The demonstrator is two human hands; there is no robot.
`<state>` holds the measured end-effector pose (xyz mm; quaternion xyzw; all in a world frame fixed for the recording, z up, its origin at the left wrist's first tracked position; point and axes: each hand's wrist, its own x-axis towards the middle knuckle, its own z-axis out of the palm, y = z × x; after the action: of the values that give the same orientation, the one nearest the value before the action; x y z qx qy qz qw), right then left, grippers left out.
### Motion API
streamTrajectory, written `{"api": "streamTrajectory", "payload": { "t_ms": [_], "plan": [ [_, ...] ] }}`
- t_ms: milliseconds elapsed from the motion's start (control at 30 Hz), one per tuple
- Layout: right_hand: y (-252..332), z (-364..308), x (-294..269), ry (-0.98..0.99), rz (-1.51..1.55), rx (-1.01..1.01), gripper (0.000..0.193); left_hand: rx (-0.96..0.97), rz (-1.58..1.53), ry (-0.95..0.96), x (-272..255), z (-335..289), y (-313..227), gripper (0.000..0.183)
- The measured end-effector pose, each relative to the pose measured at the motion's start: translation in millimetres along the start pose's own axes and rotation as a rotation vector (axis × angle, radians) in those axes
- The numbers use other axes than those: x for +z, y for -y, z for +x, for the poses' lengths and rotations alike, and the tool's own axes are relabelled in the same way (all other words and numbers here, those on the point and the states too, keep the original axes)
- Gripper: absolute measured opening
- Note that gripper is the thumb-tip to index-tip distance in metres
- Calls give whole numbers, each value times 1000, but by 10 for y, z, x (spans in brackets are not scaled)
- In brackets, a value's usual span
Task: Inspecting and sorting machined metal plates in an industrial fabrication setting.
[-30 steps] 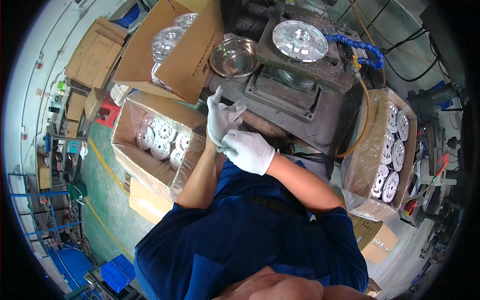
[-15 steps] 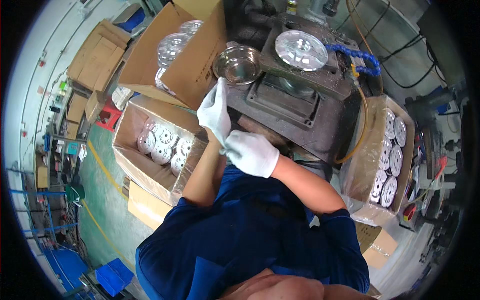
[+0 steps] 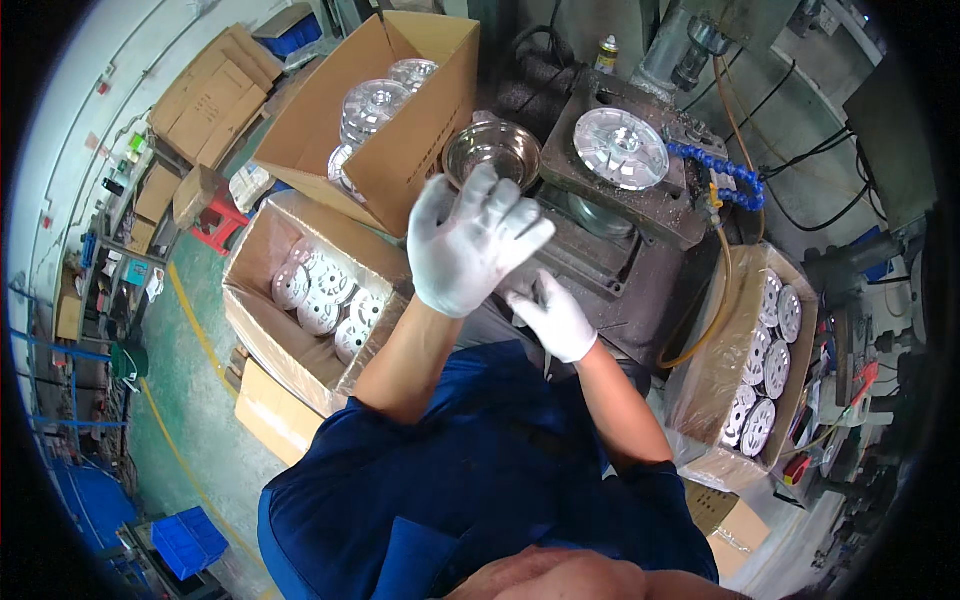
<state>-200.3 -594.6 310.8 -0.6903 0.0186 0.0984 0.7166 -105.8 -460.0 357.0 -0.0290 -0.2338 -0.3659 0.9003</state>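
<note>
White work gloves cover both my hands. My left hand (image 3: 470, 245) is raised in front of the machine, its fingers spread with nothing in them. Lower and to its right is my right hand (image 3: 558, 320), thumb and forefinger apart, with no held thing visible. A shiny metal bowl (image 3: 492, 152) sits just beyond my left fingers. Farther right, a round silver slotted disc (image 3: 621, 149) lies on the dark machine block (image 3: 662, 207). A blue segmented hose (image 3: 720, 170) reaches toward that disc.
A tall cardboard box (image 3: 418, 150) at the back left holds similar discs. Below it, a plastic-lined carton (image 3: 250, 300) contains several perforated discs. Another lined carton (image 3: 707, 385) with stacked discs stands at right, beside a yellow hose (image 3: 733, 290). A spray can (image 3: 606, 55) is behind the machine.
My hands have come apart. The left, whose glove the right was pinching near the wrist, now spreads its fingers; the right has moved rightward. The whole view has shifted slightly.
</note>
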Motion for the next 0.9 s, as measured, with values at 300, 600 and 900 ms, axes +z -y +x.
{"api": "streamTrajectory", "payload": {
  "t_ms": [300,600,900],
  "plan": [
    [-382,123,-87,156,214,-218,44,-164,-137,49,128,-68,405,93],
    [-730,74,61,173,-212,-251,55,-266,348,-426,215,-6,507,78],
    [158,-86,224,-206,-314,-80,43,663,2479,-514,-92,43,334,42]
  ]
}}
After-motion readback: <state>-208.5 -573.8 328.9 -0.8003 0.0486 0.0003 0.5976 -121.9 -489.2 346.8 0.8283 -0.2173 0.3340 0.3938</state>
